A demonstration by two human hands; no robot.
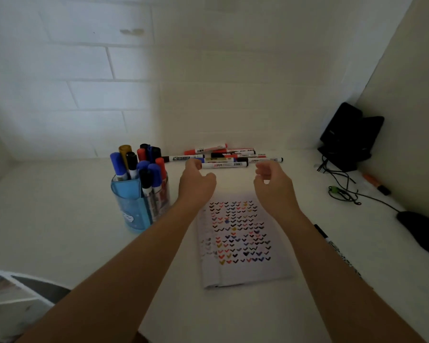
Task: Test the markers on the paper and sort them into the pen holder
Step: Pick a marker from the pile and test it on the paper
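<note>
A pile of loose markers (224, 155) lies against the back wall of the white desk. The nearest one, a white marker with black ends (224, 165), lies crosswise just beyond my hands. My left hand (196, 183) hovers near its left end with fingers curled and empty. My right hand (273, 181) hovers near its right end, fingers apart, holding nothing. A blue pen holder (131, 206) at the left stands full of several capped markers. The paper (240, 243), covered in coloured check marks, lies below my hands.
A black stand (349, 137) with tangled cables (342, 191) sits in the back right corner. An orange highlighter (377, 184) and a dark mouse (421, 231) lie along the right wall. One black marker (323, 235) rests right of the paper.
</note>
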